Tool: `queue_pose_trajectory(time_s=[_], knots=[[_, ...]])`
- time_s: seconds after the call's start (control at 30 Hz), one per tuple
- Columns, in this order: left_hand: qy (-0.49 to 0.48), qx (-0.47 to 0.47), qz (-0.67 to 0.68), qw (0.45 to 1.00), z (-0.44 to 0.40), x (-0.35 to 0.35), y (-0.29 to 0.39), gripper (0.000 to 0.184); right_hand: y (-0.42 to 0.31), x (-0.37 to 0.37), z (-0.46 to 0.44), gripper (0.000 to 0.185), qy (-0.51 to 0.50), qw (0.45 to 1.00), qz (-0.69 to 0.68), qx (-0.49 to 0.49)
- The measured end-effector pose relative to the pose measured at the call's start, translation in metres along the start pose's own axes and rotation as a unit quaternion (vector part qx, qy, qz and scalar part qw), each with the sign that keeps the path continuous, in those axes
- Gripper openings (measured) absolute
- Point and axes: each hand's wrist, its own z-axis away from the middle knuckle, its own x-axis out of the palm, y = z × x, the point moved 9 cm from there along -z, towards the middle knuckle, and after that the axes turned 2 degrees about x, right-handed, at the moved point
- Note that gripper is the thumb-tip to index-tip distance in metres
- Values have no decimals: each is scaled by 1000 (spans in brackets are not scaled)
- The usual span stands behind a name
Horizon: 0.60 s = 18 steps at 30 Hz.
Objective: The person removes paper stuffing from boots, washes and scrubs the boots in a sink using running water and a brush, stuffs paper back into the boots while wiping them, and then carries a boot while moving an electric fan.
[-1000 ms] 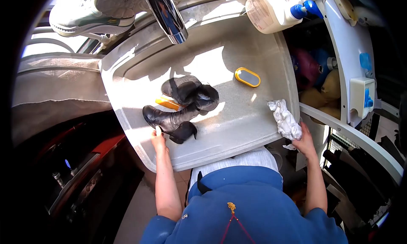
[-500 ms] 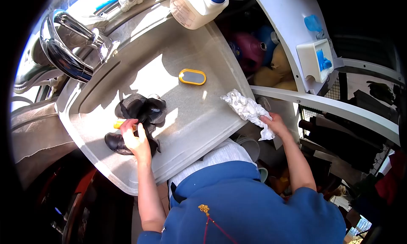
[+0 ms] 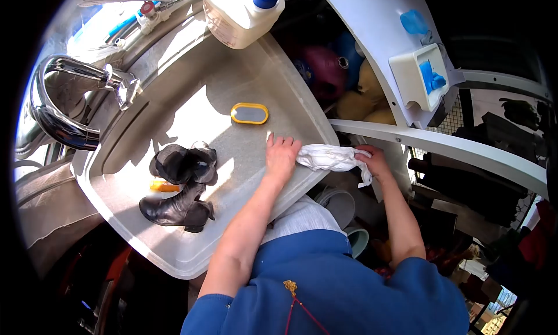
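A crumpled white cloth [image 3: 328, 158] is stretched between my two hands at the sink's near right edge. My right hand [image 3: 372, 160] is closed on its right end, where a loose corner hangs down. At the other end, my left hand [image 3: 282, 156] grips the cloth with bent fingers, over the sink. A pair of black leather ankle boots [image 3: 177, 210] lies in the sink to the left. An orange-yellow object [image 3: 165, 186] is partly hidden between the boots. Further back lies an oval piece with a yellow rim and grey middle [image 3: 250, 113].
The grey sink [image 3: 290, 96] has a chrome faucet [image 3: 64, 111] at its left. A large white jug with a blue cap [image 3: 238, 21] stands on the back rim. To the right are a white frame rail [image 3: 430, 146] and a white holder [image 3: 415, 73] with a blue item.
My left hand has let go of the orange-yellow object by the boots and moved right to the cloth. The cloth, bunched in my right hand before, is now pulled out between both hands.
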Motion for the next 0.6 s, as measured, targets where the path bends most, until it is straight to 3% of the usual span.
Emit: queue_pose_trajectory(time_s=[0.03, 0.17, 0.2, 0.27, 0.33, 0.37, 0.47, 0.53, 0.6], knots=[[60, -23, 22, 998, 2, -12, -10, 16, 6, -8, -3, 33, 22, 1000, 18, 3], [62, -43, 2, 997, -3, -17, -15, 18, 35, 11, -36, 31, 63, 998, -17, -25], [70, -27, 33, 997, -6, -20, -12, 23, 28, 24, -42, 35, 48, 997, 44, -41], [73, -11, 62, 995, -7, -21, -8, 28, 25, 41, -47, 37, 10, 999, 12, -48], [70, 22, 127, 989, -6, -29, 5, 44, 29, 38, -45, 38, -5, 996, -75, 38], [48, 16, 140, 989, -5, -26, 4, 55, 23, 33, -42, 43, -33, 994, -106, 20], [76, -11, 191, 979, 2, -39, 0, 52, 9, 14, -31, 51, -22, 988, -153, 13], [87, -23, 174, 981, 14, -57, -7, 50, -1, 6, -23, 58, -23, 992, -127, 9], [96, -36, 154, 983, 31, -73, -17, 48, -13, -13, -10, 53, 97, 995, 20, -16]])
